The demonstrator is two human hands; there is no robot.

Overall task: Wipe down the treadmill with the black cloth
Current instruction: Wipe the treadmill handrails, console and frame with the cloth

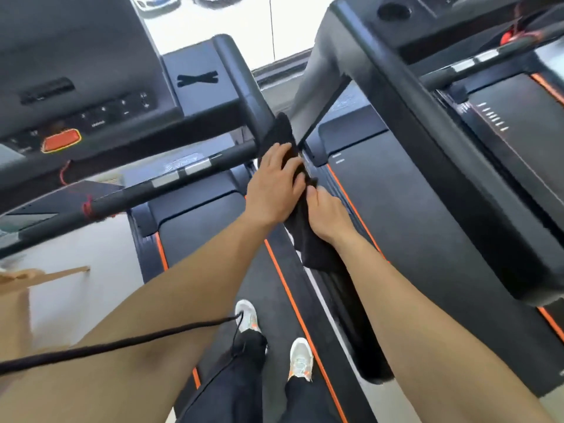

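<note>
I stand on a black treadmill [195,221] with orange trim along its belt. Its right handrail [244,83] runs down from the console towards me. A black cloth [308,242] is draped over the lower part of that rail. My left hand [274,184] lies flat on the cloth's upper part, fingers spread and pressing it onto the rail. My right hand [328,215] pinches the cloth just below, and the cloth's loose end hangs down under it.
The console [76,87] with an orange stop button [61,140] sits at the upper left, a cross bar [171,175] below it. A second treadmill [427,193] stands close on the right. A black cord [122,343] crosses my left forearm.
</note>
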